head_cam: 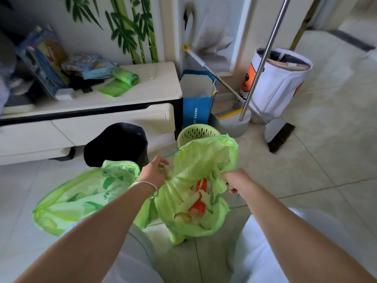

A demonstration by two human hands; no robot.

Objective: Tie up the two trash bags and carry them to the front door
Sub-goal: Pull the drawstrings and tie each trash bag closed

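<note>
Two light green drawstring trash bags are in front of me on the tiled floor. The right bag (pixel 199 193) hangs between my hands with its mouth gaping; red and white rubbish shows inside. My left hand (pixel 155 170) pinches its rim and a thin blue-green drawstring on the left side. My right hand (pixel 236 180) is closed on the rim and drawstring on the right side. The left bag (pixel 81 198) lies slumped on the floor under my left forearm, its top gathered.
A black bin (pixel 116 144) and a pale green perforated basket (pixel 196 133) stand behind the bags. A low white cabinet (pixel 155 92) carries a roll of green bags (pixel 125 75). A blue paper bag (pixel 196 105), mop pole (pixel 263 60), broom and white hamper (pixel 279 78) fill the right corner.
</note>
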